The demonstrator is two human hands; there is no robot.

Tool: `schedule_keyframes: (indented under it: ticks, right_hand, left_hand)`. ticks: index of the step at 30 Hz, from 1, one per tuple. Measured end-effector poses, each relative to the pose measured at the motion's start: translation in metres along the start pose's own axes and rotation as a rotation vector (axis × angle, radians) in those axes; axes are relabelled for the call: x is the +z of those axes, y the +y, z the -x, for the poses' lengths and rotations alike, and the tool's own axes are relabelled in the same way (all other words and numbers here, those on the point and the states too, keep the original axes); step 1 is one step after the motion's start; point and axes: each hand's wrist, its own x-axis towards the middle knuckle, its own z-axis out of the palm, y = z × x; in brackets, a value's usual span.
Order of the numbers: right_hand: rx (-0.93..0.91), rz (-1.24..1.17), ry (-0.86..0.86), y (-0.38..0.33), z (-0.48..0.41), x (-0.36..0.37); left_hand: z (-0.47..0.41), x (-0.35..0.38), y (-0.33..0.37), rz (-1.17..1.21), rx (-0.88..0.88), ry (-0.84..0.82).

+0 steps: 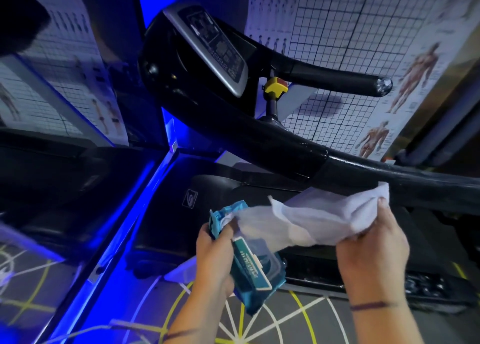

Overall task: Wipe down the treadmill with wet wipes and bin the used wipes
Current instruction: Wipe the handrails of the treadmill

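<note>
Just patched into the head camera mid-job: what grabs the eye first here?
A thin white wet wipe stretches across the lower centre, from the teal plastic wipes pack in the left hand to the gripping right hand. Above it, the glossy black treadmill handrail crosses the frame, a yellow-and-red safety knob beside its grey console panel.

Gym / fitness studio. Evidence: treadmill [259, 146] fills centre frame, with grey console [215, 50], black handrail [337, 76] and a yellow-and-red stop knob [275, 87] under the console. Right wall carries a gridded chart [337, 19] with rows of small body figures, plus muscle anatomy posters [415, 71]. Similar figure chart [67, 32] on the left wall. Blue strip lighting [127, 213] runs along the floor beside the deck. Dark floor [337, 325] has yellow and white lines in arcs and spokes.
</note>
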Motion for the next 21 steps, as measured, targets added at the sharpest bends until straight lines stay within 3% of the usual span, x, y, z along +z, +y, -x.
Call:
schedule_keyframes:
  ticks: [1, 3, 6, 11, 18, 21]
  right_hand:
    - [0.079, -0.112, -0.052, 0.001, -0.005, -0.001]
    - [0.051, 0.018, -0.133, 0.002, -0.002, 0.005]
    - [0.039, 0.122, -0.036, 0.003, -0.003, 0.006]
    - [0.104, 0.181, -0.016, 0.007, 0.016, 0.023]
    - [0.256, 0.698, -0.309, 0.051, 0.028, 0.014]
    - [0.23, 0.995, -0.491, 0.056, 0.038, 0.015]
  left_hand:
    - [0.0, -0.001, 0.002, 0.004, 0.006, -0.003]
    - [-0.001, -0.002, 0.005, 0.006, 0.025, 0.006]
    - [-0.005, -0.005, 0.007, 0.024, 0.07, 0.05]
    - [-0.009, -0.014, 0.011, 0.075, 0.165, 0.156]
    - [-0.005, -0.005, 0.009, 0.156, 0.113, 0.05]
    - [-0.004, -0.006, 0.009, 0.161, 0.106, 0.038]
